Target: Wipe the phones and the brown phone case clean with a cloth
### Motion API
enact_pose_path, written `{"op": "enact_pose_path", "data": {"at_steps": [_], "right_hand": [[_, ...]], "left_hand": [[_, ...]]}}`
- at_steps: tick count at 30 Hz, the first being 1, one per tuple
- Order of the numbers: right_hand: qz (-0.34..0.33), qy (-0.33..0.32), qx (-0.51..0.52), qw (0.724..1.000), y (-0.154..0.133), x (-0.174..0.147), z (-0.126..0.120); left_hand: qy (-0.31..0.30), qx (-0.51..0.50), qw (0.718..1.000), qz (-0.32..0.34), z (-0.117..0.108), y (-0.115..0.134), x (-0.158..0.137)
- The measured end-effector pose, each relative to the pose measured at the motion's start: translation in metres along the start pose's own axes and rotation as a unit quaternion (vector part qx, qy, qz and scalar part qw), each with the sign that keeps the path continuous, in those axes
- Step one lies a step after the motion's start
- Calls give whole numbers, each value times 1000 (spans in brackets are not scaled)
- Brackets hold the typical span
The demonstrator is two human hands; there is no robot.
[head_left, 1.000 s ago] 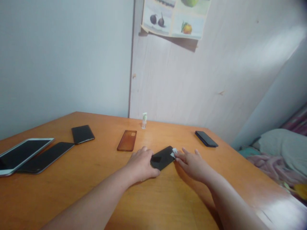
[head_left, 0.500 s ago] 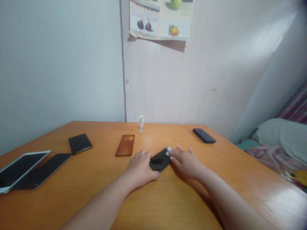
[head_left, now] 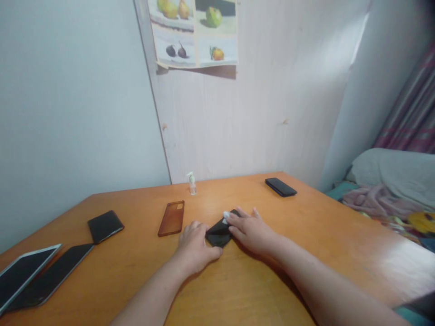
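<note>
Below centre, your left hand (head_left: pixel 193 248) grips a phone (head_left: pixel 218 234); your right hand (head_left: pixel 254 231) touches a tissue (head_left: pixel 226 216), its grip unclear.

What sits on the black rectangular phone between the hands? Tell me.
A small crumpled white scrap sits on the black phone, partly under the bare right hand. The bare left hand holds the phone's left end. Whatever the scrap and hands cover cannot be seen.
</note>
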State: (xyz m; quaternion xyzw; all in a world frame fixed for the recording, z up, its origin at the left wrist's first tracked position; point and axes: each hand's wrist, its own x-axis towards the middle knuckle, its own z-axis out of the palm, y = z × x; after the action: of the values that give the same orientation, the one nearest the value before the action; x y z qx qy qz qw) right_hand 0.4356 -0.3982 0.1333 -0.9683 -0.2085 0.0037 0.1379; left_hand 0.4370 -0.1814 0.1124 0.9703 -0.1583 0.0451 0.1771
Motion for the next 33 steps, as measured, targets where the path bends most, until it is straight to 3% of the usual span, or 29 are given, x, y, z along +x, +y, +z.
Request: {"op": "enact_pose_path", "data": {"at_steps": [3, 9, 11, 14, 16, 18, 21, 23, 27, 29, 33], "right_hand": [[-87, -21, 34, 995, -11, -1, 1], [75, 28, 2, 997, 8, 9, 0], [36, 26, 5, 999, 3, 6, 1], [-93, -1, 35, 995, -16, 0, 4], [-138, -17, 49, 989, -22, -1, 5], [-99, -5, 44, 994, -15, 3, 4], [44, 33, 17, 998, 3, 11, 3], [77, 42, 7, 996, 8, 11, 3], [-87, 8, 29, 996, -9, 2, 5], [-121, -7, 38, 992, -13, 2, 6], [56, 20, 15, 998, 4, 12, 5]], "left_hand": [[9, -15, 1000, -10, 2, 1, 1], [31, -56, 998, -19, 3, 4, 0], [40, -73, 996, -15, 6, 4, 0], [52, -100, 994, -8, 10, 2, 1], [54, -115, 992, -3, 11, 1, 1], [50, -120, 992, -2, 11, 2, 1], [47, -116, 992, -6, 9, 4, 0], [49, -113, 992, -9, 8, 5, 0], [47, -124, 991, -9, 11, 3, 1], [46, -133, 990, -3, 12, 2, 1], [46, -132, 990, -6, 9, 2, 1]]}}
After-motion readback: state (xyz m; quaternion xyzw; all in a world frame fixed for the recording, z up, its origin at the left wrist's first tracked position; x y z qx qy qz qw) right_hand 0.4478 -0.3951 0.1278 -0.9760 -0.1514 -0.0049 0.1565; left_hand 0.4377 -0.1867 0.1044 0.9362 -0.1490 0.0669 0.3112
